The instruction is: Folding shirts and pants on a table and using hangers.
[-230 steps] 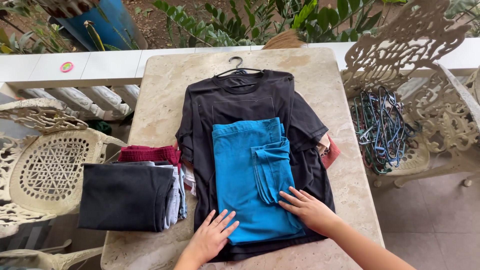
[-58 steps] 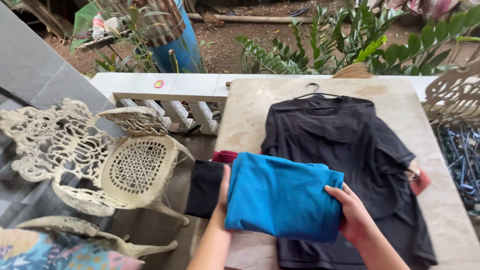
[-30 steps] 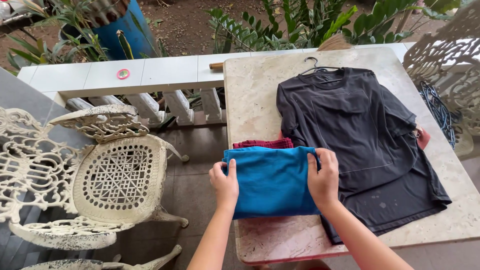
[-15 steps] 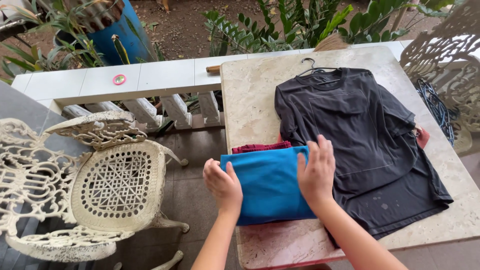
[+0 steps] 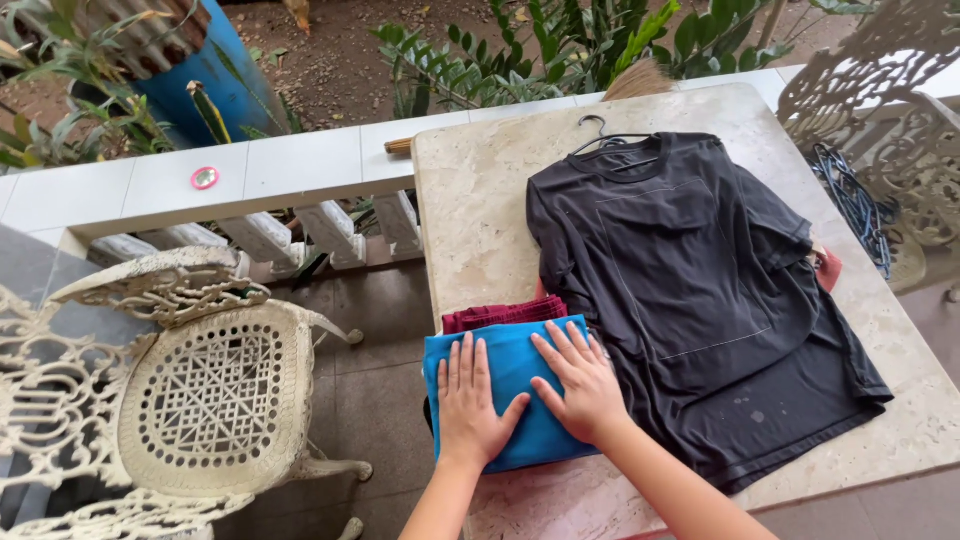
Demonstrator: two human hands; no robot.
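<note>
At the near left corner of the beige stone table (image 5: 480, 230), the left hand (image 5: 468, 405) and right hand (image 5: 577, 385) press flat, fingers spread, on a folded blue garment (image 5: 515, 375) topping a stack, while a black T-shirt on a hanger (image 5: 690, 290) beside it lies unfolded.

A home patio or veranda beside a garden, used for sorting laundry. A stone-topped table (image 5: 480, 230) holds a black T-shirt (image 5: 690, 290) on a hanger (image 5: 597, 130) and a stack of folded clothes (image 5: 510, 390). Ornate cream metal garden chairs stand at either side: one (image 5: 200, 390) on the left, one (image 5: 880, 130) on the right with a heap of hangers (image 5: 855, 205) on its seat. A low white tiled wall (image 5: 250, 175) with balusters edges the tiled floor (image 5: 385, 390). Beyond it are bare soil, leafy plants (image 5: 560, 45) and a blue barrel (image 5: 215, 70).
</note>
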